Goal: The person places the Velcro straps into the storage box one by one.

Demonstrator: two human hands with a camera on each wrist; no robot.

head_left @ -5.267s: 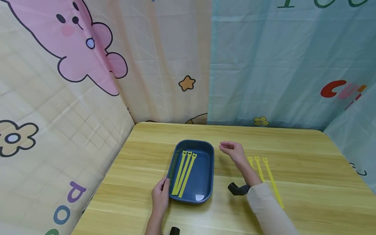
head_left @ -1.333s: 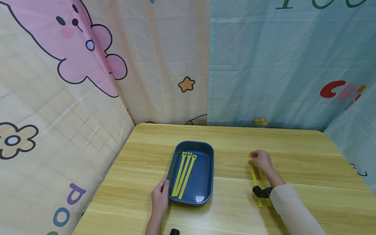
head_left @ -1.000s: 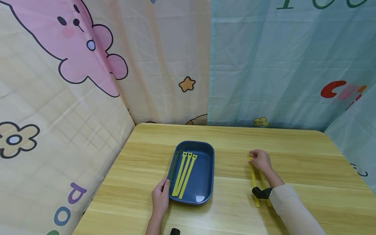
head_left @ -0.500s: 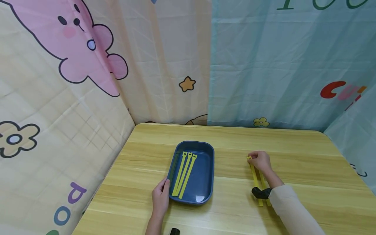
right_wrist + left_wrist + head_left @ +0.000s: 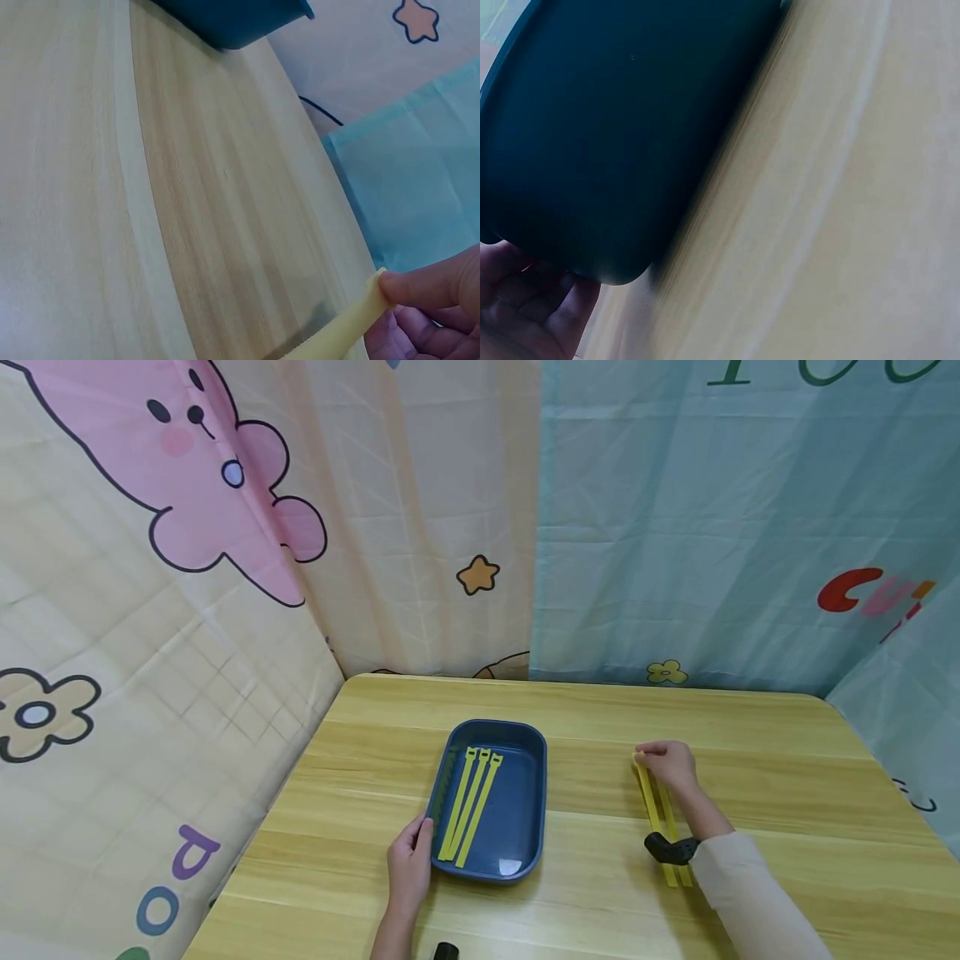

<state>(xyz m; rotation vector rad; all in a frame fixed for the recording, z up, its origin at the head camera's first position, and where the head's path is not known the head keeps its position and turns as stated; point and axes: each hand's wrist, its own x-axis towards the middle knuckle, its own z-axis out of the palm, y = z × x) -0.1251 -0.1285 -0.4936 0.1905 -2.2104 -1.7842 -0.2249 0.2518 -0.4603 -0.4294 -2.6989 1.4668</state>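
A dark blue plastic tray (image 5: 519, 814) stands on the table, three yellow cable straps (image 5: 468, 810) with notched heads lying in it. My left hand (image 5: 408, 864) grips the tray's near left edge, thumb on the rim; in the left wrist view its fingers lie against the outer wall. Right of the tray, my right hand (image 5: 670, 766) pinches the head of another yellow cable strap (image 5: 647, 797) between thumb and fingers. That strap (image 5: 341, 330) slants down from the fingertips in the right wrist view. Beside it lies one more strap (image 5: 668, 818), partly covered by the hand and wrist.
The wooden table (image 5: 585, 910) ends at a printed curtain (image 5: 675, 527) along the back and at a patterned sheet (image 5: 187, 693) on the left. A black wrist mount (image 5: 670, 849) sticks out from the right wrist above the straps.
My right hand has gone from beside the tray to the straps on the right and now pinches one, its head raised slightly. The left hand and tray stay put.
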